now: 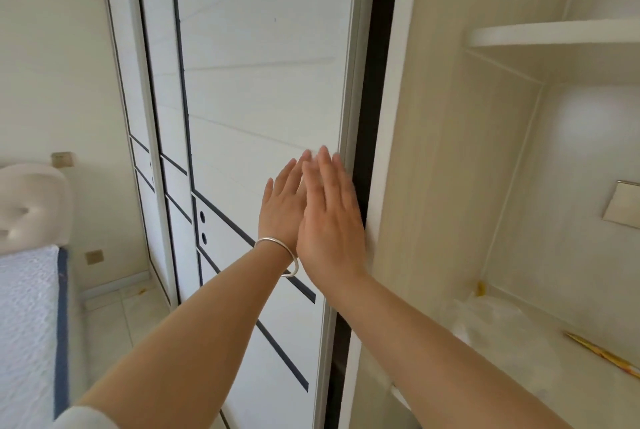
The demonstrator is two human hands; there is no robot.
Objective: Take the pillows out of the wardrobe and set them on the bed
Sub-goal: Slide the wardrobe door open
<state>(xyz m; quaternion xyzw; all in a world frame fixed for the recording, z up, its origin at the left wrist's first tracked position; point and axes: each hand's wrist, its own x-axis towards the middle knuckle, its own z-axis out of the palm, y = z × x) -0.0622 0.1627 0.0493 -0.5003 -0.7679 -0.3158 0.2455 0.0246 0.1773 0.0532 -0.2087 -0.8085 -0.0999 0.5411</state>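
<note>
Both my hands lie flat against the white sliding wardrobe door [263, 82], near its right edge. My left hand [280, 210] wears a silver bangle and has its fingers spread. My right hand [330, 220] partly overlaps it and sits next to the door's dark edge. Neither hand holds anything. To the right the wardrobe compartment [485, 158] stands open. On its lower shelf lies something pale wrapped in clear plastic [491, 321]; I cannot tell whether it is a pillow. The bed [27, 324] with a white textured cover is at the lower left.
A white padded headboard [31, 207] rises behind the bed. An upper shelf [554, 33] crosses the open compartment. A yellow stick-like object [602, 354] lies on the lower shelf at the right. Pale tiled floor [117, 317] runs between bed and wardrobe.
</note>
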